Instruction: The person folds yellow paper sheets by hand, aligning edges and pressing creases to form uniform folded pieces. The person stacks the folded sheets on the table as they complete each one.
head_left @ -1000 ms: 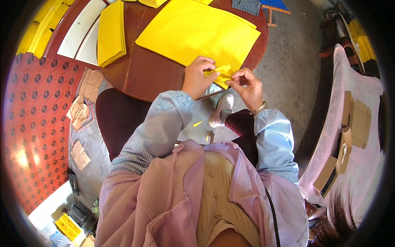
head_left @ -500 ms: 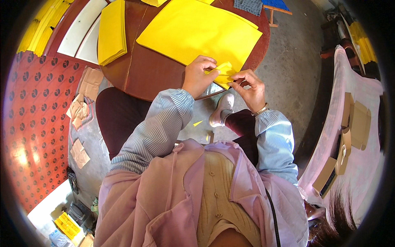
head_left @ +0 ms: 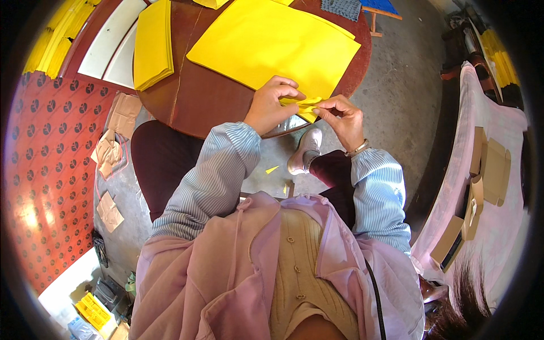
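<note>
A stack of large yellow sheets (head_left: 272,48), paper or thin cloth, lies aslant on the round red-brown table (head_left: 212,105). At its near corner, by the table's edge, the yellow sheet's corner (head_left: 309,111) is folded up into a small creased piece. My left hand (head_left: 273,106) has its curled fingers and thumb on the left side of that fold. From the right, my right hand (head_left: 343,120) pinches the fold between thumb and forefinger. My fingers hide part of the crease, and I cannot tell how many layers they hold.
A folded yellow stack (head_left: 153,48) lies at the table's left. A grey textured cloth (head_left: 341,8) is at the far edge. Opened cardboard boxes (head_left: 494,173) rest on a pink-covered surface at right. My shoe (head_left: 306,150) and yellow scraps (head_left: 272,169) are on the floor below.
The raised yellow fold between my hands has been pressed lower and narrower. My left hand has shifted slightly left, while my right thumb and forefinger have drawn a little leftward over the fold.
</note>
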Motion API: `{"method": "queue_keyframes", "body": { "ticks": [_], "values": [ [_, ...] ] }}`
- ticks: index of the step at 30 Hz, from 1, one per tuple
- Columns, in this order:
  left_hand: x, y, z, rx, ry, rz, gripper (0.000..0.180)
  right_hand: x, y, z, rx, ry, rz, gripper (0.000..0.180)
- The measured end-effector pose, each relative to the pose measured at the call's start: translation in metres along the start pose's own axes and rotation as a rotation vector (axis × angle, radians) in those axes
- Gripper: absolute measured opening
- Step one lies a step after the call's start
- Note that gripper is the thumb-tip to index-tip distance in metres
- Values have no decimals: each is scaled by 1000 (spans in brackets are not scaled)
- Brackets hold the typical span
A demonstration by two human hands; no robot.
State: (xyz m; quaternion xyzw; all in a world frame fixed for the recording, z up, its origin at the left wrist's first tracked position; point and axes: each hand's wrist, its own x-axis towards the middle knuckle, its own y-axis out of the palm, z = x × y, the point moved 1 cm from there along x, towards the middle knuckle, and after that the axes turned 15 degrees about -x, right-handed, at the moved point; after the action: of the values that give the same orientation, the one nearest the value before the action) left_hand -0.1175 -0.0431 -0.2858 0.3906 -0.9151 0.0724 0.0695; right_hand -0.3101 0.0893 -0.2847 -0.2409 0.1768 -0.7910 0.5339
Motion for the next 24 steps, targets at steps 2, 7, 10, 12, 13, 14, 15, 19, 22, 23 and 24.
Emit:
{"method": "queue_keyframes", "body": {
  "ticks": [2,7,10,12,13,14,15,19,22,23,24],
  "values": [
    [-2,2,-1,47,12,7,21,0,1,1,-1,-5,-11,12],
    [-1,13,0,75,-11,-140,18,-1,0,7,-60,21,-12,13],
    [0,13,2,58,15,-156,18,-3,-2,9,-53,-7,-24,16],
    [1,12,3,48,-2,-148,18,-3,-2,10,-88,-68,-36,16],
    [1,12,4,36,-2,-142,17,-3,-2,9,-99,-96,-43,16],
    [1,12,5,20,-15,-146,17,-2,-3,8,-99,-110,-46,16],
    [2,12,6,-1,-21,-150,17,-2,-2,7,-99,-124,-48,16],
    [3,10,7,-20,-44,-140,17,-2,-2,1,-31,-6,-2,13],
    [2,7,6,7,-27,-115,17,-2,-1,-1,2,29,16,13],
    [2,6,5,4,-34,-105,18,-2,-1,-2,17,28,6,12],
    [2,5,5,-2,-27,-98,19,-1,0,-2,32,26,-3,11]
  ]
}}
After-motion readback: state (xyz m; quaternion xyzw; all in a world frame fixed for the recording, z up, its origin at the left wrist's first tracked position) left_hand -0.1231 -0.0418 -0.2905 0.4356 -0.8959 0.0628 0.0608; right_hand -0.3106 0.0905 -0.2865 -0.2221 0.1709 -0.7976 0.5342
